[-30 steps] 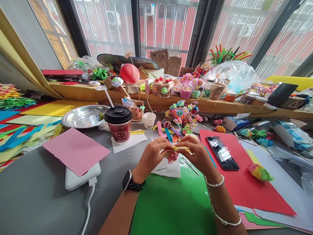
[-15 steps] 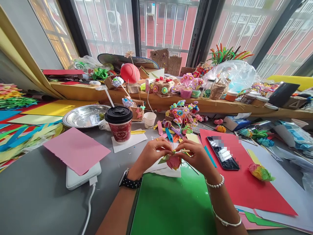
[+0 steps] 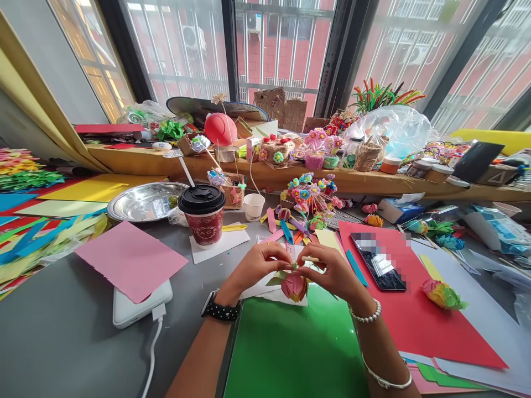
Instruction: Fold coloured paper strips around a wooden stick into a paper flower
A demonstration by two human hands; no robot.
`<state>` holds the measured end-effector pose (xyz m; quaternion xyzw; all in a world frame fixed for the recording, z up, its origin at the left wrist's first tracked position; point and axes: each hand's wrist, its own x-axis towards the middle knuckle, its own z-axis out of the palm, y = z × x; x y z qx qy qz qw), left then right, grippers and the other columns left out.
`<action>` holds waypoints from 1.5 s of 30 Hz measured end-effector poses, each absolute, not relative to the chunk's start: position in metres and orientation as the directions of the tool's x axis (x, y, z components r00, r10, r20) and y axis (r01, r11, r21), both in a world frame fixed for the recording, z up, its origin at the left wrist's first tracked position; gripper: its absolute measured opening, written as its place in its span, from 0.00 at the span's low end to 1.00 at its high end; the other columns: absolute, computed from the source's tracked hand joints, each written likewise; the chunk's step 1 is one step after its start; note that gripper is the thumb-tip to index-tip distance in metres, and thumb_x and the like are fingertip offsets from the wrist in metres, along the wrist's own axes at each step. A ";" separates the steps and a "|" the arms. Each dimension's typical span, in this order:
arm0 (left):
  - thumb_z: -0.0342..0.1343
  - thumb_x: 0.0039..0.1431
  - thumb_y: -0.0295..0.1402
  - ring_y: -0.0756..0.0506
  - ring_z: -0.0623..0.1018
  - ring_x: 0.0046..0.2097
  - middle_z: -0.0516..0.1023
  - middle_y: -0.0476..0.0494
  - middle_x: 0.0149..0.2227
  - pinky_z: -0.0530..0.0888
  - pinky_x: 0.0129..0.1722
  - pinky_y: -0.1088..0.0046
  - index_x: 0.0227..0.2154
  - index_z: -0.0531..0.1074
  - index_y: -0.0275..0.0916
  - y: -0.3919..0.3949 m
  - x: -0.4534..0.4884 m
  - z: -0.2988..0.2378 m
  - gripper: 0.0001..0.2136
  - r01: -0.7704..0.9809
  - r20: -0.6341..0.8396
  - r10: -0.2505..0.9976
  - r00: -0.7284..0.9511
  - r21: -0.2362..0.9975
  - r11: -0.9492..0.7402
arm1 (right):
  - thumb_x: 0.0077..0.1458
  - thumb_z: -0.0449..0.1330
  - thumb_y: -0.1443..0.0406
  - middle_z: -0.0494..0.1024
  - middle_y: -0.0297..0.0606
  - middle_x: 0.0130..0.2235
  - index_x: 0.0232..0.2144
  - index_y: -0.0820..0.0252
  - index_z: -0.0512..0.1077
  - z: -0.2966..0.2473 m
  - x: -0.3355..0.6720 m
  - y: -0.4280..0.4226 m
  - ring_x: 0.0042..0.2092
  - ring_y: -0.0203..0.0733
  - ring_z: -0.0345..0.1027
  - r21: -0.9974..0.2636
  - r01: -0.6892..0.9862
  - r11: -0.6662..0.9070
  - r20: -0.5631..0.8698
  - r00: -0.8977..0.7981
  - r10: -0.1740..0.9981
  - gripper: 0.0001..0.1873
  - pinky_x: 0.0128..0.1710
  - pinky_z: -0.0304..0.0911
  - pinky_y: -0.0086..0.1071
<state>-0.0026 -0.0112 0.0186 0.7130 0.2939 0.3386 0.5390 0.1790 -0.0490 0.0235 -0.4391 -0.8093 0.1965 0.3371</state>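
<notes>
A pink paper flower [image 3: 293,287] with green leaves hangs bloom-down between my hands, above the far edge of a green board [image 3: 294,348]. My left hand [image 3: 265,266] pinches the green base of the bloom between thumb and fingertips. Opposite it, my right hand [image 3: 327,266] has its thumb and fingertips closed on the same green base. A thin pale stick [image 3: 310,258] also lies between the right fingers. White paper [image 3: 265,287] lies under the hands. The fingertips partly hide the flower's base.
Left stand a lidded red paper cup [image 3: 204,221], a metal plate [image 3: 145,202] and a white power bank [image 3: 141,309] under pink paper [image 3: 133,260]. Right, a phone [image 3: 378,262] and a finished paper flower [image 3: 443,293] lie on red paper [image 3: 440,337]. Pipe-cleaner flowers [image 3: 309,193] stand ahead.
My right fingers have moved in closer to the left fingertips at the flower's base. The bloom has dropped slightly and the stick in my right hand has shifted its angle.
</notes>
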 end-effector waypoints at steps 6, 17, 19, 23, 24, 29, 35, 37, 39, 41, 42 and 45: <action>0.56 0.45 0.30 0.50 0.69 0.32 0.70 0.49 0.27 0.66 0.33 0.76 0.22 0.71 0.36 -0.013 -0.005 0.021 0.03 0.043 0.126 0.745 0.655 0.978 -0.204 | 0.49 0.55 0.62 0.64 0.32 0.26 0.27 0.60 0.63 0.031 0.178 -0.055 0.24 0.30 0.50 -0.655 0.516 0.551 0.351 -0.438 0.828 0.07 0.21 0.48 0.24; 0.56 0.45 0.35 0.52 0.69 0.31 0.69 0.49 0.27 0.66 0.31 0.77 0.26 0.68 0.34 -0.020 -0.007 0.030 0.09 0.053 0.070 0.715 0.696 0.988 -0.148 | 0.50 0.54 0.59 0.63 0.32 0.26 0.27 0.61 0.63 0.028 0.178 -0.054 0.23 0.29 0.47 -0.751 0.442 0.490 0.305 -0.425 0.852 0.10 0.20 0.47 0.24; 0.56 0.45 0.35 0.51 0.69 0.31 0.69 0.49 0.27 0.66 0.31 0.77 0.26 0.68 0.34 -0.019 -0.006 0.030 0.09 0.072 0.060 0.727 0.684 0.986 -0.149 | 0.50 0.54 0.59 0.63 0.32 0.26 0.27 0.61 0.64 0.027 0.178 -0.053 0.23 0.29 0.48 -0.758 0.431 0.489 0.313 -0.416 0.853 0.10 0.20 0.47 0.24; 0.55 0.46 0.36 0.52 0.68 0.30 0.68 0.49 0.27 0.66 0.30 0.78 0.26 0.68 0.34 -0.019 -0.005 0.030 0.09 0.087 0.055 0.737 0.674 0.984 -0.153 | 0.50 0.54 0.58 0.61 0.31 0.24 0.28 0.62 0.64 0.026 0.179 -0.053 0.22 0.28 0.46 -0.797 0.412 0.443 0.281 -0.396 0.874 0.11 0.18 0.45 0.24; 0.55 0.47 0.36 0.52 0.68 0.30 0.68 0.49 0.27 0.66 0.29 0.78 0.27 0.68 0.34 -0.019 -0.005 0.030 0.09 0.084 0.061 0.736 0.674 0.984 -0.158 | 0.50 0.54 0.58 0.60 0.30 0.23 0.28 0.62 0.64 0.025 0.179 -0.053 0.22 0.28 0.45 -0.802 0.412 0.433 0.274 -0.392 0.878 0.11 0.18 0.44 0.24; 0.55 0.46 0.34 0.52 0.68 0.31 0.66 0.49 0.28 0.66 0.30 0.78 0.27 0.66 0.34 -0.019 -0.003 0.028 0.08 0.046 0.101 0.722 0.685 0.983 -0.181 | 0.50 0.54 0.57 0.58 0.28 0.21 0.28 0.63 0.65 0.025 0.178 -0.052 0.20 0.27 0.45 -0.827 0.405 0.390 0.240 -0.373 0.896 0.13 0.17 0.42 0.24; 0.55 0.46 0.34 0.53 0.68 0.30 0.65 0.51 0.29 0.65 0.29 0.78 0.28 0.65 0.34 -0.018 -0.002 0.026 0.08 0.043 0.089 0.717 0.692 0.986 -0.163 | 0.48 0.55 0.57 0.54 0.26 0.19 0.28 0.63 0.64 0.024 0.179 -0.052 0.19 0.27 0.44 -0.853 0.394 0.343 0.203 -0.355 0.913 0.13 0.16 0.41 0.24; 0.55 0.46 0.34 0.53 0.67 0.30 0.65 0.51 0.29 0.65 0.30 0.78 0.27 0.65 0.34 -0.017 -0.002 0.025 0.08 0.052 0.089 0.721 0.687 0.984 -0.170 | 0.49 0.54 0.58 0.54 0.26 0.18 0.28 0.63 0.64 0.024 0.179 -0.052 0.19 0.27 0.44 -0.848 0.405 0.342 0.195 -0.361 0.912 0.12 0.16 0.41 0.23; 0.55 0.46 0.34 0.53 0.67 0.31 0.65 0.50 0.29 0.65 0.30 0.78 0.28 0.65 0.35 -0.016 -0.002 0.023 0.09 0.061 0.094 0.728 0.679 0.981 -0.184 | 0.48 0.55 0.58 0.54 0.25 0.18 0.28 0.62 0.64 0.023 0.179 -0.051 0.19 0.27 0.44 -0.839 0.419 0.348 0.203 -0.353 0.913 0.11 0.16 0.42 0.23; 0.55 0.46 0.34 0.52 0.67 0.32 0.65 0.50 0.29 0.66 0.31 0.77 0.28 0.65 0.35 -0.016 -0.002 0.022 0.09 0.068 0.098 0.733 0.673 0.979 -0.194 | 0.48 0.55 0.60 0.54 0.25 0.18 0.27 0.62 0.64 0.021 0.178 -0.050 0.20 0.27 0.45 -0.826 0.432 0.360 0.223 -0.336 0.915 0.10 0.17 0.42 0.23; 0.55 0.46 0.35 0.52 0.68 0.32 0.65 0.50 0.29 0.66 0.31 0.77 0.28 0.65 0.35 -0.016 -0.002 0.021 0.09 0.070 0.101 0.738 0.668 0.978 -0.197 | 0.48 0.55 0.60 0.54 0.25 0.19 0.27 0.62 0.64 0.021 0.178 -0.050 0.20 0.27 0.45 -0.821 0.438 0.366 0.234 -0.326 0.916 0.09 0.17 0.43 0.23; 0.55 0.46 0.35 0.52 0.68 0.32 0.66 0.50 0.29 0.67 0.31 0.76 0.28 0.64 0.35 -0.016 -0.001 0.021 0.09 0.077 0.109 0.756 0.646 0.975 -0.207 | 0.47 0.55 0.62 0.54 0.25 0.19 0.27 0.62 0.63 0.019 0.177 -0.048 0.20 0.27 0.44 -0.811 0.456 0.367 0.250 -0.299 0.921 0.08 0.17 0.42 0.23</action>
